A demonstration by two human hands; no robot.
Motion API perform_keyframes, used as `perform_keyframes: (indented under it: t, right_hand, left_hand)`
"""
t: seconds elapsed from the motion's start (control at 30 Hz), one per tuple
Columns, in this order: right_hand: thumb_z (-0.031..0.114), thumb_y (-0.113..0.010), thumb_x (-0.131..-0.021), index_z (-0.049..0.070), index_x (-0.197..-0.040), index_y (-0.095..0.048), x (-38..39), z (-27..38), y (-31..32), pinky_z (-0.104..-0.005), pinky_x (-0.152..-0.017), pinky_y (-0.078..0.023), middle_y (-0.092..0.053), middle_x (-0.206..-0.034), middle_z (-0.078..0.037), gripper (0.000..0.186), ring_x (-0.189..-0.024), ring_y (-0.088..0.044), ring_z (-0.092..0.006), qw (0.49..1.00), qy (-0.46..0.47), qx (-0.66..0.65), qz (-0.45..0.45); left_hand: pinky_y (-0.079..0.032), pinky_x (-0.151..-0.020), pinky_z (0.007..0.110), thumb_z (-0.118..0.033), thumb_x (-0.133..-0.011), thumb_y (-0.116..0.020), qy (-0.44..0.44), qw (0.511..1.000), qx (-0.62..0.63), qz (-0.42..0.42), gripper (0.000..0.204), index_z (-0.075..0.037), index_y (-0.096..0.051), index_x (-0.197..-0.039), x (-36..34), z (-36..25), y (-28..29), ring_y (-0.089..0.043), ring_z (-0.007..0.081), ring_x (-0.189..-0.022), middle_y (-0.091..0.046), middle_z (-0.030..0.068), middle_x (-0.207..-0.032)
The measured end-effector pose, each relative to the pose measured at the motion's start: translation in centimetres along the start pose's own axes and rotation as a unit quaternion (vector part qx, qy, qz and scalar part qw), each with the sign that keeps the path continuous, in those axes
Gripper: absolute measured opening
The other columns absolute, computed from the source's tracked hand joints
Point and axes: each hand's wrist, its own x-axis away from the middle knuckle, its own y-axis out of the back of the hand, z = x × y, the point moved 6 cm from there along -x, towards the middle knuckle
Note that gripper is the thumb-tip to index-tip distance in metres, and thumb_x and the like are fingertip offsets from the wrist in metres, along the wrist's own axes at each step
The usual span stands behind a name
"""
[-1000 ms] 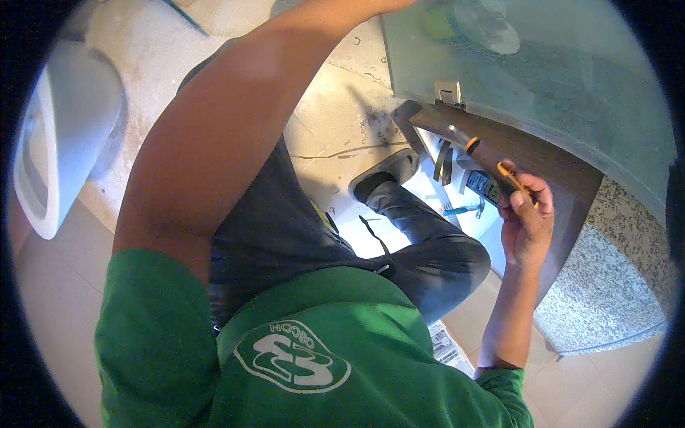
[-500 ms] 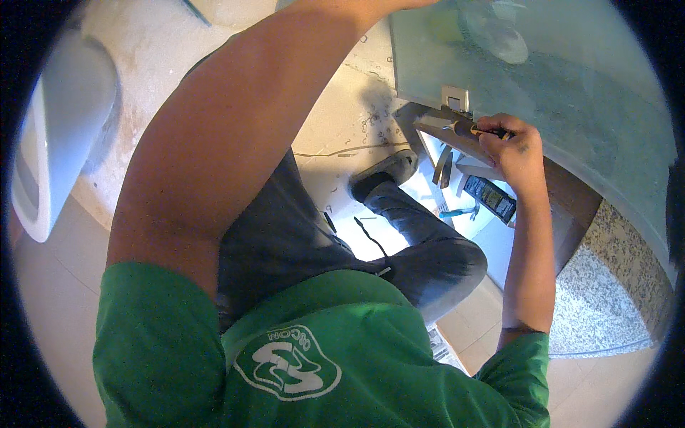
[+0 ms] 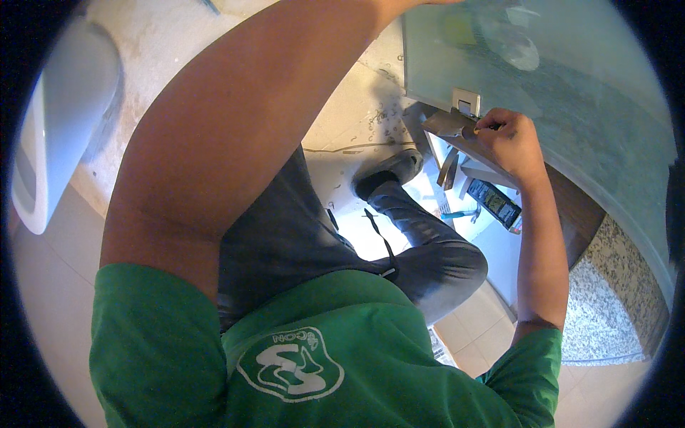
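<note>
My right hand is closed around the dark handle of a putty knife. Its flat metal blade points left, lying over the brown ledge at the foot of a frosted glass panel. Just beyond the blade, a square metal fitting sits at the panel's lower edge. My left arm stretches up across the view, and only a sliver of my left hand shows at the top edge near the glass. Its fingers are out of sight.
Below the ledge lie a dark printed package, a hammer with a teal handle and some dark strips. A speckled granite slab stands at the right. At far left is a white ceramic fixture. My shod foot rests on the stained floor.
The putty knife has turned so its blade shows broader over the ledge, and my right hand has tilted with it. The whole view has shifted slightly.
</note>
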Motion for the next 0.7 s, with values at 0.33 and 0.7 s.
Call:
perform_keyframes:
  t: [0.33, 0.7]
  right_hand:
    - [0.018, -0.070, -0.074, 0.001, -0.085, -0.077, -1.2, -0.5, -1.3, -0.0383, -0.068, -0.056, -0.072, -0.075, -0.021, 0.021, -0.068, -0.071, -0.0303, 1.000, 0.008, -0.001, -0.004]
    - [0.019, -0.075, -0.077, 0.001, -0.086, -0.075, -1.3, -0.1, -1.9, -0.0363, -0.067, -0.052, -0.071, -0.074, -0.015, 0.020, -0.067, -0.066, -0.0236, 1.000, 0.009, 0.017, 0.002]
  left_hand:
    - [-0.052, -0.097, 0.048, -0.038, -0.096, -0.061, 0.040, 0.999, 0.024, 0.019, 0.043, 0.003, -0.073, -0.102, 0.5, 0.0, 0.3, -0.066, 0.0444, -0.111, -0.071, 0.0282, -0.110]
    - [-0.050, -0.099, 0.048, -0.040, -0.099, -0.057, 0.006, 1.000, -0.014, 0.023, 0.047, 0.004, -0.073, -0.103, 0.3, 0.3, -0.1, -0.065, 0.0445, -0.112, -0.070, 0.0283, -0.113]
